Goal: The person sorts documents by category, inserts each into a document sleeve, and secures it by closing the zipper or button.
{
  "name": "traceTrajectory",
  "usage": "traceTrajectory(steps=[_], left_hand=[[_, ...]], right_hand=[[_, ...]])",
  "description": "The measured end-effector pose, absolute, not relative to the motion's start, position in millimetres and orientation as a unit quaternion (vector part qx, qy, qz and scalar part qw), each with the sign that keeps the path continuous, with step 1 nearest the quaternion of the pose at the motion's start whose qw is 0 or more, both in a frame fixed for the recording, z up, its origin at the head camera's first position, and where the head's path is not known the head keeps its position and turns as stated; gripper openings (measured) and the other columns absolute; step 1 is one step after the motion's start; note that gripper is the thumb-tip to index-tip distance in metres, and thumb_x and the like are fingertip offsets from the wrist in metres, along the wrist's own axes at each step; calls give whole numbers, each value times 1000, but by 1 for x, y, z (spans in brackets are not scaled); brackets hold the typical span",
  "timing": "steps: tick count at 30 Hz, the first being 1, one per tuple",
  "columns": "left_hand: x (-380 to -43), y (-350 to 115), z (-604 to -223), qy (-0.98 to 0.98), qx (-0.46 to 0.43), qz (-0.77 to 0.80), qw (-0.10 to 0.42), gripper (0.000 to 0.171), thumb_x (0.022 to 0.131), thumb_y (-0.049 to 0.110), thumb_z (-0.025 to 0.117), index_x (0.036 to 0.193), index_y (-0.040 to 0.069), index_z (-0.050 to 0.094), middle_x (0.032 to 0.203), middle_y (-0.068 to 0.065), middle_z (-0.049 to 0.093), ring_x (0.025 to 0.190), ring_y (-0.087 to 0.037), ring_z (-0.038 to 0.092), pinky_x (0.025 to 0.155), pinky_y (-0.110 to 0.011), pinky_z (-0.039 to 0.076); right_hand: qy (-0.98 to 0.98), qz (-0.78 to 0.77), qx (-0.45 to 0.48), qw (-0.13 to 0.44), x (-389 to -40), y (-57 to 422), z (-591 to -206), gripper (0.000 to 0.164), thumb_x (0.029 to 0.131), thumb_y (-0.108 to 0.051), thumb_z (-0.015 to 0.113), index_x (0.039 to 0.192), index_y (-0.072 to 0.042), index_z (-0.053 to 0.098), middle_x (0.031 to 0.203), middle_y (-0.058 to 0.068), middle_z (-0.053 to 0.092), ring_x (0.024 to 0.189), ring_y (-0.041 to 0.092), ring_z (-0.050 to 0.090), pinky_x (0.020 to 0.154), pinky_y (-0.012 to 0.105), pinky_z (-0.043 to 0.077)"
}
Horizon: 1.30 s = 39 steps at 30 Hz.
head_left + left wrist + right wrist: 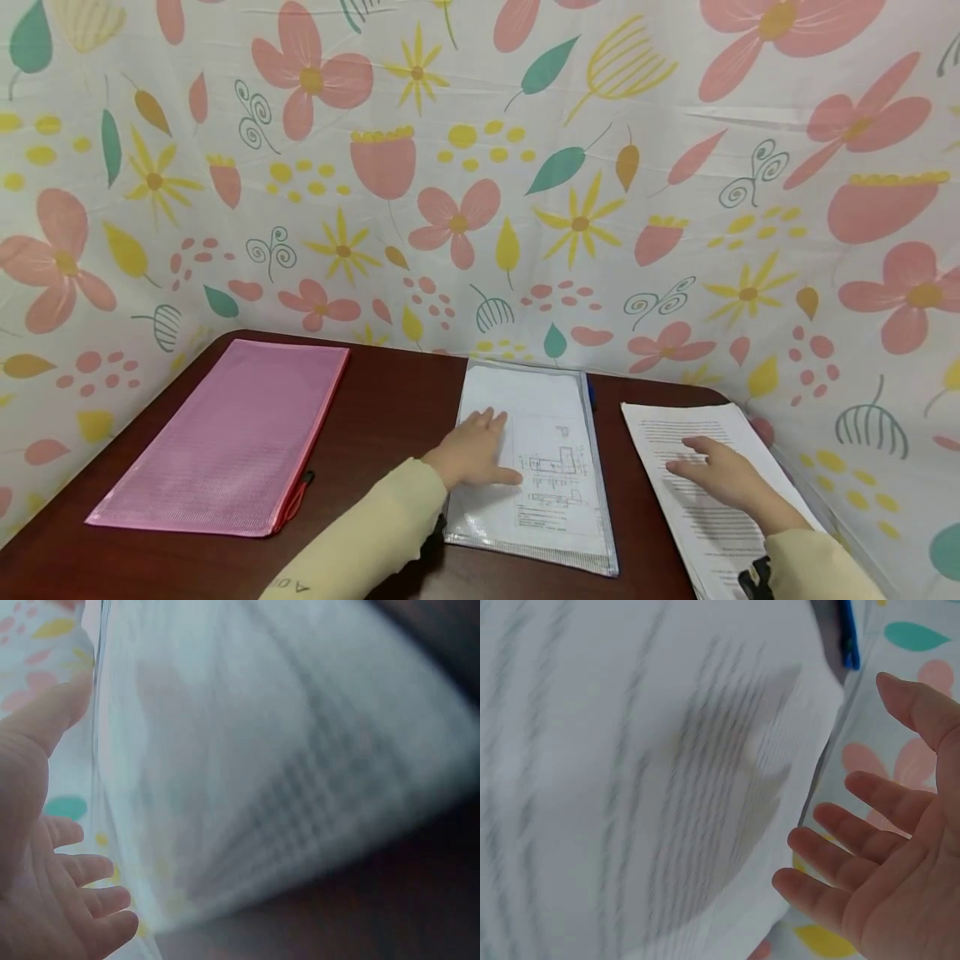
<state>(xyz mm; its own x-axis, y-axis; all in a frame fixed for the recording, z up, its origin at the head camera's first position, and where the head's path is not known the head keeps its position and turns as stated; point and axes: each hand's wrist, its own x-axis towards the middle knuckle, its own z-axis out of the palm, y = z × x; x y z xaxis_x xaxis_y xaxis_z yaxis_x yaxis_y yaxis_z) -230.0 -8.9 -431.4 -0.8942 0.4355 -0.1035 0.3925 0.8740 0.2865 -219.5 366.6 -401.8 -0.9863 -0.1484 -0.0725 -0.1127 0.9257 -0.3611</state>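
Note:
In the head view a clear zip document pouch [555, 525] with printed sheets inside lies near the middle of the dark table. My left hand [472, 450] is over its left part, fingers spread and thumb pointing right. At the right lies a stack of printed paper [697, 517], with my right hand [723, 475] over its upper half, fingers loosely extended. Neither hand grips anything. The left wrist view shows the left hand [60, 877] with fingers apart beside the blurred pouch [225, 750]. In the right wrist view the right hand [892, 855] is relaxed beside the printed pages [630, 787].
A pink mesh zip pouch [232, 433] with a red edge and a red pull cord [294, 498] lies at the table's left. A small blue object [592, 394] shows at the clear pouch's far right edge. Flowered cloth [457, 167] rises behind the dark table [382, 417].

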Motion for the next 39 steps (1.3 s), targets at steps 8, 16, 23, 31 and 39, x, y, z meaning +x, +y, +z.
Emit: traceTrajectory(steps=[8, 16, 23, 31, 39], left_hand=[[-236, -49, -427, 974, 162, 137, 83, 94, 82, 58, 62, 148, 2, 25, 153, -21, 25, 141, -38, 26, 114, -46, 26], [-241, -90, -424, 978, 98, 164, 84, 92, 82, 52, 65, 147, 0, 26, 152, -24, 25, 139, -43, 26, 111, -53, 28], [-241, -119, -419, 983, 56, 159, 72, 89, 81, 45, 68, 144, -5, 29, 149, -29, 27, 135, -49, 28, 109, -57, 28], [-240, -150, -416, 985, -39, 148, 83, 78, 89, 30, 60, 143, -12, 22, 145, -41, 20, 128, -61, 26, 105, -64, 28], [-241, -176, -407, 971, -140, 129, 145, 62, 87, 9, 55, 137, -17, 30, 132, -47, 32, 115, -59, 42, 90, -66, 41]], right_hand=[[986, -156, -39, 50, -213, 398, -409, 75, 85, -43, 64, 124, 18, 45, 119, 42, 50, 110, 57, 48, 85, 59, 44], [987, -140, 1, 82, -208, 425, -416, 88, 83, -50, 63, 123, 24, 38, 119, 48, 43, 109, 61, 43, 86, 62, 42], [988, -128, 29, 87, -201, 446, -428, 98, 79, -53, 66, 123, 28, 33, 122, 50, 38, 110, 63, 38, 90, 64, 38], [985, -138, 51, 93, -196, 453, -436, 116, 74, -57, 70, 129, 31, 18, 127, 52, 26, 114, 65, 31, 95, 66, 32], [979, -177, 51, 87, -192, 453, -436, 122, 67, -52, 79, 135, 25, 12, 126, 49, 29, 110, 61, 39, 91, 64, 35]])
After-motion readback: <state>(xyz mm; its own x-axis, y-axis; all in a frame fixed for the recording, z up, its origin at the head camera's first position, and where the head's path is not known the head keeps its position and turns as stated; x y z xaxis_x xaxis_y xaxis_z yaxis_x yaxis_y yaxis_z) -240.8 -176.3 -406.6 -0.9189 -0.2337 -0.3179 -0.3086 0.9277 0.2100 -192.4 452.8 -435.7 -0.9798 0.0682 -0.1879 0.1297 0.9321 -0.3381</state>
